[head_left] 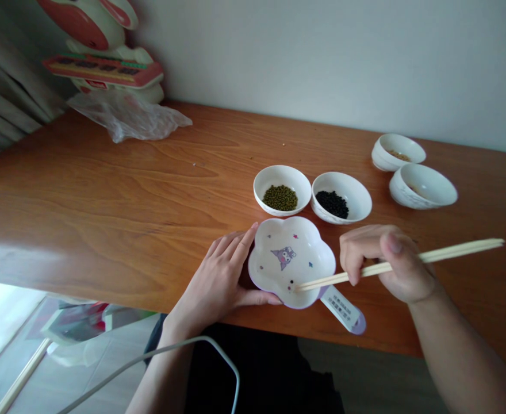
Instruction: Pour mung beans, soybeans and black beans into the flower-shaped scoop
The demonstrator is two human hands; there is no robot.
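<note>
Flower-shaped dish (307,244) is resting at the bench (149,213) edge, the left fingers (245,244) clamping its left side, thumb along the near rim. Beyond those fingers, a white bowl (285,174) of green beans (280,198) is standing just beside another bowl (359,198) holding black beans (332,204). Right of the dish, the right fingers (356,247) are gripping chopsticks (460,249), tips pointing into the dish. Two more bowls (438,187) are standing beyond them.
</note>
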